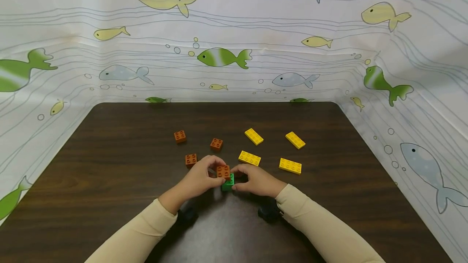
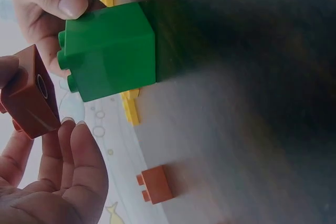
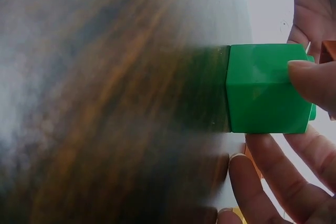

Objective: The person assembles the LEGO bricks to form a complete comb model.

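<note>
My left hand pinches an orange-brown toy building brick between thumb and fingers. This brick is tilted in the left wrist view, its hollow underside partly showing, slightly apart from the studs of a green brick. The green brick stands upright on the dark table, studs up. My right hand holds it from the right, with the thumb on one side and fingers on the other. In the head view the orange brick hides part of the green one.
Three more orange-brown bricks lie beyond my left hand. Several long yellow bricks lie beyond my right hand. Fish-patterned white fabric rises behind and beside the dark wooden table.
</note>
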`<state>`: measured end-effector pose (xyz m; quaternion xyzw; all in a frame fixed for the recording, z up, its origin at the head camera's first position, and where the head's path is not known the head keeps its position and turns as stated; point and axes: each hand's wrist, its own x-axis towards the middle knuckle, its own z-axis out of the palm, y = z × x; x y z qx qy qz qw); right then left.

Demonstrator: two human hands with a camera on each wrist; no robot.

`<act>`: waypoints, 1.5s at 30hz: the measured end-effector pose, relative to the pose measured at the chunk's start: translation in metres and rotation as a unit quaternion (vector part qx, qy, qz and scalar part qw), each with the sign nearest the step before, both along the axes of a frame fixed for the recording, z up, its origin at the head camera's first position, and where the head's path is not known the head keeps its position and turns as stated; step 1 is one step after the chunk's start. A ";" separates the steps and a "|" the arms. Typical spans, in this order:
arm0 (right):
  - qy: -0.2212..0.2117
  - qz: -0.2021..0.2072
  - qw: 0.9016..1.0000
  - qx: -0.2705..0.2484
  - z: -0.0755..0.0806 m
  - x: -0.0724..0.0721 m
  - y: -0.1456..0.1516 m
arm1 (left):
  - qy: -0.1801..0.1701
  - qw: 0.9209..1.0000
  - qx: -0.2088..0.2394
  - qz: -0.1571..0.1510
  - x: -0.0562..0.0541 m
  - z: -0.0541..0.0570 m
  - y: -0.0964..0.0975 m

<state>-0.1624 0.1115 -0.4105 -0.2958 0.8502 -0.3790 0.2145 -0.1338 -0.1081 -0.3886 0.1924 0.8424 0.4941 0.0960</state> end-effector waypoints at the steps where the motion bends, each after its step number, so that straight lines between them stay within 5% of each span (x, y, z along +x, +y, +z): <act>1: -0.001 0.000 1.000 0.000 0.000 0.000 0.000 | 0.000 1.000 -0.001 -0.002 -0.001 -0.001 0.001; 18: 0.012 0.008 1.000 -0.002 0.002 -0.001 -0.001 | -0.011 1.000 -0.018 0.003 -0.003 -0.009 0.007; 34: 0.018 0.006 1.000 -0.003 0.001 -0.002 -0.001 | 0.008 0.999 -0.052 -0.014 -0.003 -0.002 0.012; 45: 0.018 -0.007 1.000 -0.017 0.002 0.003 0.004 | -0.019 0.999 -0.044 -0.008 -0.001 -0.004 0.013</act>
